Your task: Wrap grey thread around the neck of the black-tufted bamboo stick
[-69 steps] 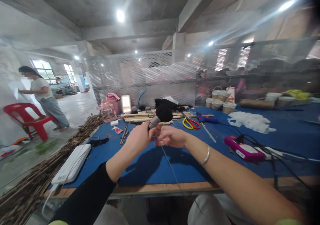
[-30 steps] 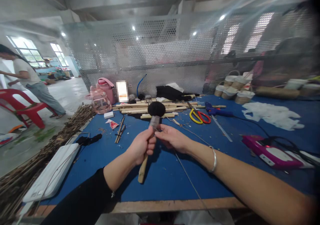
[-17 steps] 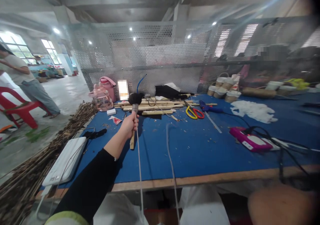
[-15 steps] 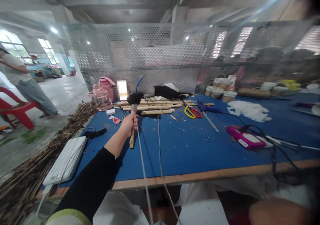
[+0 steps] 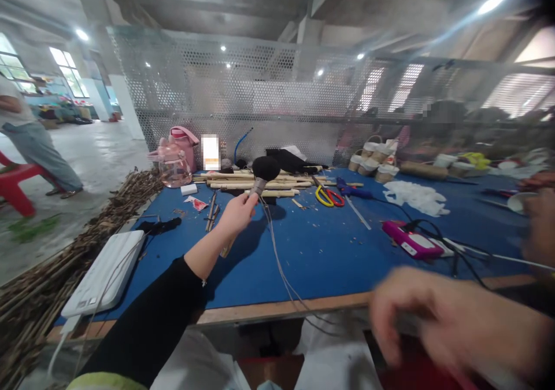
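Note:
My left hand (image 5: 236, 213) is closed round a brush (image 5: 264, 168) with a round black fluffy head, a metal collar and a wooden handle. It holds the brush tilted above the blue table (image 5: 329, 257). A thin wire (image 5: 277, 257) hangs from the collar and trails down past the table's front edge. My right hand (image 5: 416, 315) is low at the front right, below the table edge. Motion smears it, and its fingers look curled, so I cannot make out whether it holds anything.
Bamboo sticks (image 5: 260, 181), yellow-and-red scissors (image 5: 327, 197), a blue glue gun (image 5: 353, 191), a magenta device (image 5: 411, 244) with cables and white plastic (image 5: 414, 196) lie on the table. A white box (image 5: 104, 274) sits front left beside twigs (image 5: 43, 286). A person (image 5: 26, 129) stands far left.
My right hand let go near the brush collar, dropped out of view, and now comes up blurred at the lower right. My left hand swung the brush left, then tilted its head right.

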`<state>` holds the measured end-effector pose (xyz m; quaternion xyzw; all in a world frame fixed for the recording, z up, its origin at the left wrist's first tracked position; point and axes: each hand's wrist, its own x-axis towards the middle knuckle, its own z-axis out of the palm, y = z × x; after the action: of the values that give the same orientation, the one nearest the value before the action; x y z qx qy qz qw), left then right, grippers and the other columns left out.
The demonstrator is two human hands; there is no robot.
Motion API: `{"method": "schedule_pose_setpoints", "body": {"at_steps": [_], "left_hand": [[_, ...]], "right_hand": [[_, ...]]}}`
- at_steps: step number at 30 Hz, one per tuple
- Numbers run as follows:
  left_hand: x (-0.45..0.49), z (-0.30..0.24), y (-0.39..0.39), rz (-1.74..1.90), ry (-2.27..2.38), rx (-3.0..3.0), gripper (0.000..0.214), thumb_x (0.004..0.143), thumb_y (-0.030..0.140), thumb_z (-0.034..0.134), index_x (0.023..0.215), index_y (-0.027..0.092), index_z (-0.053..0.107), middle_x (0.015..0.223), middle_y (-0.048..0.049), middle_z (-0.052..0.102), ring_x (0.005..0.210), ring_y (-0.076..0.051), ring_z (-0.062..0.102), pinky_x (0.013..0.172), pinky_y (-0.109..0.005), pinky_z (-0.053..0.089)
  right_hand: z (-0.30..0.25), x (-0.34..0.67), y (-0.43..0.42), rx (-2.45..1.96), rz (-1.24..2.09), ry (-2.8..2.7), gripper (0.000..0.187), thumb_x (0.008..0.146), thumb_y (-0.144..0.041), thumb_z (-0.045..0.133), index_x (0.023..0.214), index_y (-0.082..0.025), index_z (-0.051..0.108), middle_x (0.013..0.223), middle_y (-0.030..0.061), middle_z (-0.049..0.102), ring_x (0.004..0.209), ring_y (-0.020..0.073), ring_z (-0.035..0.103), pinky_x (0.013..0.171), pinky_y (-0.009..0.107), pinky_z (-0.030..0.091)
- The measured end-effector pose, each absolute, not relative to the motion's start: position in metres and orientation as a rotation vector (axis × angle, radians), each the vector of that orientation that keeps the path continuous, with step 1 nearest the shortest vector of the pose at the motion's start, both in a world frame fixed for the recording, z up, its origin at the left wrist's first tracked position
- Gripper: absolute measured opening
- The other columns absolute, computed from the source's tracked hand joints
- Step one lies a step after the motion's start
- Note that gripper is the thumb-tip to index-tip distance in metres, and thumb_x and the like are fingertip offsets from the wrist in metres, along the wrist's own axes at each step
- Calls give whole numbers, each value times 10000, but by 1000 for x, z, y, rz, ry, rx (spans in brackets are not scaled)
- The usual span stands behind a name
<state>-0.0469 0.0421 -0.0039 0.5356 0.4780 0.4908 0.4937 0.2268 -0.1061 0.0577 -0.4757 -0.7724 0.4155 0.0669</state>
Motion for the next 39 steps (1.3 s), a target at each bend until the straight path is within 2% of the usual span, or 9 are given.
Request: {"method": "schedule_pose_setpoints", "body": {"at_steps": [5, 9, 13, 16, 20, 23, 28, 33, 39], "left_hand": [[-34, -8, 31, 1353, 1370, 1721, 224, 765, 346, 580, 623, 178, 535, 599, -13, 462, 568, -131, 398, 527, -221, 241], [-27, -10, 30, 1376, 1529, 1938, 220, 770, 304, 569, 592, 179, 533, 618, -19, 454, 614, -150, 415, 573, -226, 244], [-27, -7, 32, 1341, 1555, 1887, 280, 789, 341, 544, 571, 171, 504, 562, 3, 439, 563, -123, 381, 539, -223, 228], [-24, -3, 28, 1158, 1472, 1601, 317, 802, 426, 505, 616, 170, 488, 508, 33, 392, 476, -93, 341, 459, -214, 211], [-15, 0, 16, 1060, 1047, 1102, 330, 702, 404, 651, 879, 209, 453, 572, 79, 384, 431, -57, 351, 368, -156, 203], [-9, -1, 9, 1134, 904, 984, 404, 627, 311, 739, 835, 213, 407, 564, 95, 381, 427, -37, 352, 346, -120, 219], [-8, -4, 6, 1149, 812, 869, 342, 679, 290, 706, 759, 195, 388, 582, 77, 423, 428, -24, 374, 337, -95, 241], [-10, -8, 8, 1068, 715, 853, 266, 724, 315, 659, 749, 172, 436, 683, 30, 534, 434, -23, 429, 375, -127, 345], [-7, -13, 7, 976, 959, 1079, 296, 776, 437, 566, 857, 162, 492, 716, -28, 609, 551, -117, 587, 520, -233, 476]], "right_hand": [[35, 153, 6, -1181, 1329, -1663, 565, 564, -197, 725, 1097, -229, 539, 1078, 73, 582, 1053, 199, 518, 865, 328, 428], [-2, 113, 57, -926, 1760, -1391, 469, 500, -48, 591, 943, -187, 525, 755, -6, 593, 668, 102, 557, 606, 209, 440], [-8, 115, 60, -969, 1860, -1292, 156, 581, -142, 478, 735, -165, 497, 459, -87, 358, 357, 32, 219, 358, 157, 193], [-8, 127, 55, -963, 1684, -1395, 103, 685, -256, 509, 648, -165, 481, 442, -91, 281, 359, 33, 159, 357, 187, 75], [-13, 135, 51, -862, 1451, -1532, 338, 730, -422, 590, 579, -171, 421, 440, -87, 301, 383, 36, 216, 382, 203, 139], [-17, 137, 50, -824, 1462, -1554, 387, 758, -479, 566, 580, -173, 410, 432, -89, 294, 381, 37, 217, 384, 202, 157], [-15, 137, 53, -758, 1624, -1531, 373, 749, -481, 584, 608, -176, 421, 410, -93, 323, 342, 37, 234, 342, 197, 155], [-13, 142, 61, -692, 1767, -1494, 362, 688, -427, 673, 905, -187, 510, 437, -116, 339, 325, 33, 196, 328, 191, 131], [-14, 141, 57, -751, 1696, -1459, 294, 673, -387, 691, 737, -161, 515, 461, -83, 389, 374, 38, 286, 385, 193, 215]]}}
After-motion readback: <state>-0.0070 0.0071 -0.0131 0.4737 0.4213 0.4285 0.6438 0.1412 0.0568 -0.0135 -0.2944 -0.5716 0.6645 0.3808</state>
